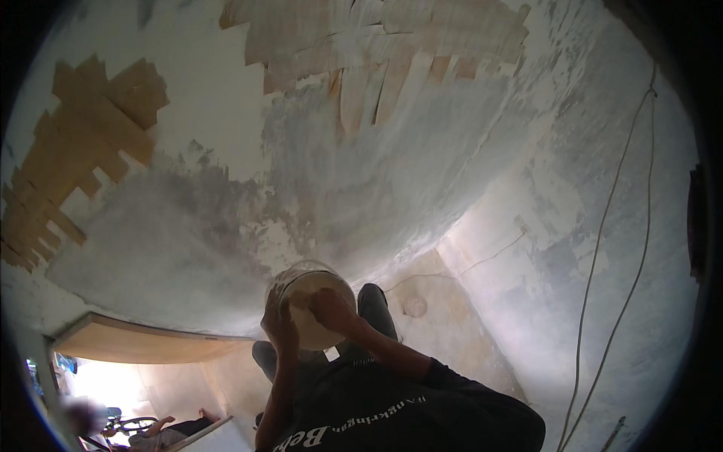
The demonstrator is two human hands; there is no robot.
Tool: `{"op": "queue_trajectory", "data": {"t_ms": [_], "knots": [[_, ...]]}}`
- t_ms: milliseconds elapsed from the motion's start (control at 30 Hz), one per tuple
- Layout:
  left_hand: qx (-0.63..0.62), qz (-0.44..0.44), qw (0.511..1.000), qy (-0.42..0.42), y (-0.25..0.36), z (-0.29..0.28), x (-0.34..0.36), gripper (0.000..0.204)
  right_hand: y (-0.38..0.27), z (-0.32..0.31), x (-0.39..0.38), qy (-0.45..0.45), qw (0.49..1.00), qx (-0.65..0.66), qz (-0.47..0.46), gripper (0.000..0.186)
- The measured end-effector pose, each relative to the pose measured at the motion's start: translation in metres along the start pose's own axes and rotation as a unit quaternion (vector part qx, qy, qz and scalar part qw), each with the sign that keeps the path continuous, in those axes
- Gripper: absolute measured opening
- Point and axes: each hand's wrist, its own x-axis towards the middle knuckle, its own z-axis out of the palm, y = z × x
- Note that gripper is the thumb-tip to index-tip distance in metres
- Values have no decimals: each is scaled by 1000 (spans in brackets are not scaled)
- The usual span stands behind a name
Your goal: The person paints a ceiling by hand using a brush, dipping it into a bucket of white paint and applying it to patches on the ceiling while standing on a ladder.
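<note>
A round pale bucket (280,279) is in front of my body at the lower middle, between my legs. Beige, paste-like material (310,333) shows inside it. My left hand (280,325) grips the left side of the bucket at the rim. Over the mouth of the bucket, my right hand (333,310) is closed with its fingers curled down toward the paste. Whatever it holds is hidden beneath the fist.
Ahead rises a grey-white wall (361,158) with tan patches (94,113). A looped cord (606,218) hangs on the right wall. Bare floor (444,331) shows at right. Past the opening at lower left are a person (169,433) and a bicycle (135,424).
</note>
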Motion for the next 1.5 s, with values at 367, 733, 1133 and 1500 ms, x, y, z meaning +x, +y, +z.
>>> {"op": "queue_trajectory", "data": {"t_ms": [367, 733, 1133, 1500], "knots": [[56, 4, 998, 35, 10, -1, -1, 30, 2, 6, 3, 1, 998, 59, 36, 18], [35, -37, 990, 128, -2, -18, 14, 30, -3, -46, -28, 44, 911, 365, 189, 33], [-17, -16, 985, 170, -14, -43, 26, 31, 8, -32, 12, 308, 857, 396, 118, 23], [15, -49, 981, 187, -39, -60, 10, 30, 59, 18, 95, 456, 814, 324, 157, 23]]}}
